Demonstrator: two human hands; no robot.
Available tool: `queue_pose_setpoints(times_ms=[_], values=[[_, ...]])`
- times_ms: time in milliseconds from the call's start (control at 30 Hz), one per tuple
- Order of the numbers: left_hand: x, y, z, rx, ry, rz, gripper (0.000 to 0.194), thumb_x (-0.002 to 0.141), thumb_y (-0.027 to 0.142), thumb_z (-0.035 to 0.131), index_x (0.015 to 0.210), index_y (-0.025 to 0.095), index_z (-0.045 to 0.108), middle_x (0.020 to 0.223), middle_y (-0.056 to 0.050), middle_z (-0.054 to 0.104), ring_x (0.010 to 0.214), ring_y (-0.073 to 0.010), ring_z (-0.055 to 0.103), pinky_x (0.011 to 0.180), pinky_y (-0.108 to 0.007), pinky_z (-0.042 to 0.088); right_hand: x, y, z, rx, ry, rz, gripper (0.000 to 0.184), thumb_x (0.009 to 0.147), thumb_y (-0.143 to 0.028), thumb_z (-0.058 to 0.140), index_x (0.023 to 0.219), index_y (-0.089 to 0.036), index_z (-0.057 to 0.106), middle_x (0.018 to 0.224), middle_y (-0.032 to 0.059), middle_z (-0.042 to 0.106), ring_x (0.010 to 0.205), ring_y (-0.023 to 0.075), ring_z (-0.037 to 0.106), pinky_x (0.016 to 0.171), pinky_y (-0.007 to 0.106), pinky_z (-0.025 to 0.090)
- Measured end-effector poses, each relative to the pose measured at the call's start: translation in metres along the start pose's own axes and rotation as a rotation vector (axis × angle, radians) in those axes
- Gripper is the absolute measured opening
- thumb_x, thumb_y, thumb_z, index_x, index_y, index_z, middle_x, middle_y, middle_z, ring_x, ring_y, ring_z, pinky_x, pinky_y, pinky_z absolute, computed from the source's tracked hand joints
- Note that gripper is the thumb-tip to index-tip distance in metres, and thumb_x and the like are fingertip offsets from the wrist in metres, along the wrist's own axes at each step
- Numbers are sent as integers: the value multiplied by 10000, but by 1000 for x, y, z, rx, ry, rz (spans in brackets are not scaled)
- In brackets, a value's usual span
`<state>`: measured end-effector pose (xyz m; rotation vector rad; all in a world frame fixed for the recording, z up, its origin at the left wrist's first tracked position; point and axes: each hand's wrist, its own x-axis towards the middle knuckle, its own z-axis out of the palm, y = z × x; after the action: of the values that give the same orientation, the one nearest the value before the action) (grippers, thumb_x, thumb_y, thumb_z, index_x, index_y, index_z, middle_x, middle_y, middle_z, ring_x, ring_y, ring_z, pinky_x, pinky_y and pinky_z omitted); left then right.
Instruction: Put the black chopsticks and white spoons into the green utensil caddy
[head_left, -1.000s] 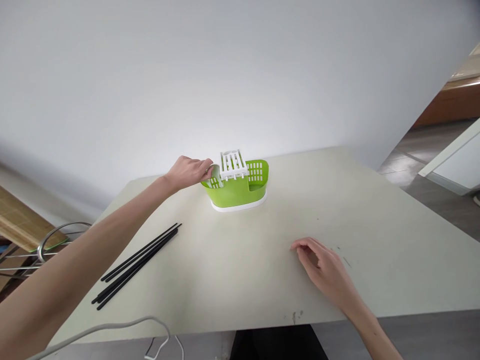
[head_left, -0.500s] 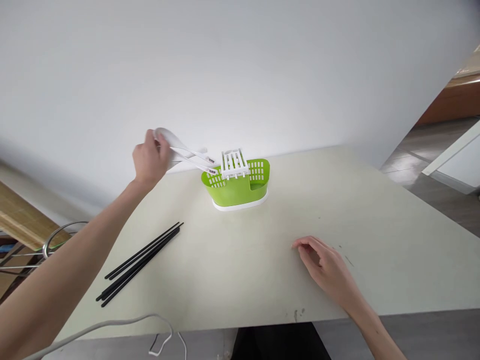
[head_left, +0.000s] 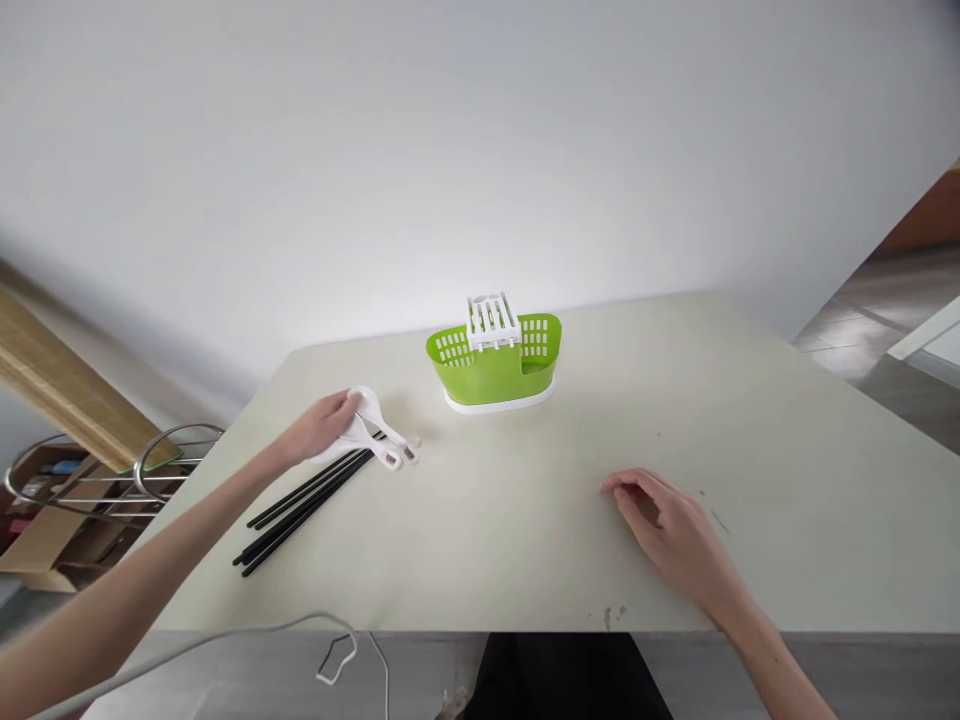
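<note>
My left hand is closed on the bowl ends of several white soup spoons, whose handles point right toward the middle of the table. The spoons are just above or at the far ends of several black chopsticks; I cannot tell if they touch. Behind and to the right stands a green slotted utensil basket with a white rack on top and a white base. My right hand rests on the table at the right, fingers loosely curled with thumb and fingertips together, and nothing shows in it.
The pale table stands against a white wall. A white cable crosses the front left edge. Left of the table are a metal rack, a bamboo board and a cardboard box.
My left hand has brought the spoons from above the basket's left end down toward the chopsticks, nearer to me. My right hand stays in place. The view has shifted slightly.
</note>
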<state>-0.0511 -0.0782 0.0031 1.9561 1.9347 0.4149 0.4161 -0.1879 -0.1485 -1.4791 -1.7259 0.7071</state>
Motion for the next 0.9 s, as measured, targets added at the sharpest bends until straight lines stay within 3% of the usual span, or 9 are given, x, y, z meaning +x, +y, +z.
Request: queue_pose_setpoints(times_ms=[133,333,900], values=[[-14,-2,26,20,-183,27,571,931,742,356,773,225,537,703,-5,583,662,-204,548,623,-307,445,-1,-3,0,-12,-32,29,324,1056,-489,450,1022,-287,701,1079,76,761,843,225,690,677,320,535],[-13,-6,46,145,-278,83,491,959,642,360,713,228,455,698,-1,559,676,-200,539,645,-311,423,0,-4,0,-29,-36,65,300,1054,-473,455,1024,-297,696,1099,49,755,896,221,686,725,317,529],[14,-35,54,253,-300,109,479,997,627,339,756,237,479,678,-1,577,655,-206,581,636,-311,404,-1,-4,4,-51,-32,67,291,1049,-477,468,1021,-301,698,1073,43,755,866,210,679,684,300,517]])
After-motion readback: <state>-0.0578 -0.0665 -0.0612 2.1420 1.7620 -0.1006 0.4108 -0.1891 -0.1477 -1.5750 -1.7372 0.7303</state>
